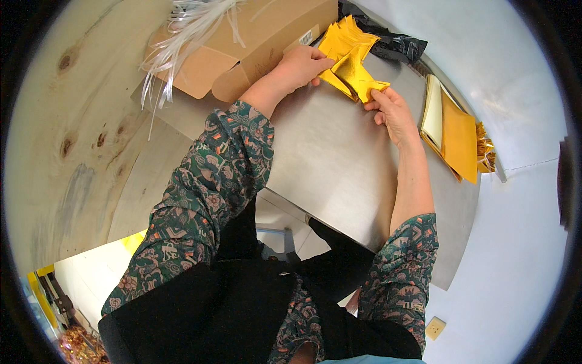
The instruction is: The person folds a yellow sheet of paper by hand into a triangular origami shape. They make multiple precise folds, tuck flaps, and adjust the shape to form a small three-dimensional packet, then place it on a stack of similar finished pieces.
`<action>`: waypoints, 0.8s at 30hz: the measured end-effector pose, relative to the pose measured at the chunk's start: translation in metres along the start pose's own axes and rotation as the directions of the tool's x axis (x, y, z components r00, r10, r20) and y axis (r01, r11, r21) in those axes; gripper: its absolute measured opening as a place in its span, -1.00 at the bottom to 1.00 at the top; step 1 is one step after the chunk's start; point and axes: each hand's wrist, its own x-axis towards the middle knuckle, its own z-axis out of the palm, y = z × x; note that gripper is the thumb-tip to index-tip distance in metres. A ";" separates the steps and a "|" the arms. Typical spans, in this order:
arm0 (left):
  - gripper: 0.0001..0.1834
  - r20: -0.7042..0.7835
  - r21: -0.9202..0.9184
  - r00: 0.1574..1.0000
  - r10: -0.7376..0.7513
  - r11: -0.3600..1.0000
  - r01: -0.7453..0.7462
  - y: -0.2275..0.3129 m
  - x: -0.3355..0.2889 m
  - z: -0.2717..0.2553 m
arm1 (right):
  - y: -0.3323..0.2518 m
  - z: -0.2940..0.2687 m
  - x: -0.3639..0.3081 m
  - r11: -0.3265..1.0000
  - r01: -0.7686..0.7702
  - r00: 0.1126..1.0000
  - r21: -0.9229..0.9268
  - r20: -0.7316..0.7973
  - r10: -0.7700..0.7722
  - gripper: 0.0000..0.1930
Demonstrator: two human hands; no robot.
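Observation:
A shiny gold foil paper piece, folded and pointed at its ends (354,71), is between my two hands over the grey metal tabletop (327,151). My left hand (303,65) has its thumb and fingers closed at the left edge of the piece. At its lower right tip, my right hand (393,112) pinches it, the other fingers curled. Just beyond lies a bunch of similar gold foil pieces (348,37), overlapping in a fan; where it meets the held piece is hard to make out.
An open cardboard box (260,42) with white plastic strips (188,42) stands at the back left. Crumpled black plastic (400,47) lies behind the foil. A yellow-orange folder or paper pad (458,139) is at the right by the wall. Wooden board (85,121) covers the left.

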 end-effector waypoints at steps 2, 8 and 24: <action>-0.61 0.050 -0.090 0.999 -0.009 0.996 0.014 -0.003 0.002 0.001 | -0.001 0.001 -0.002 1.000 0.003 0.999 0.000 -0.033 -0.003 -0.76; -0.59 0.170 -0.227 0.986 -0.002 0.973 0.041 -0.004 -0.001 -0.002 | -0.003 0.000 -0.009 0.993 0.011 0.999 0.121 0.042 -0.016 -0.79; -0.64 0.174 -0.191 0.983 0.054 0.981 -0.020 -0.005 -0.004 -0.003 | 0.001 0.000 -0.009 0.995 0.012 0.997 0.103 -0.077 -0.004 -0.73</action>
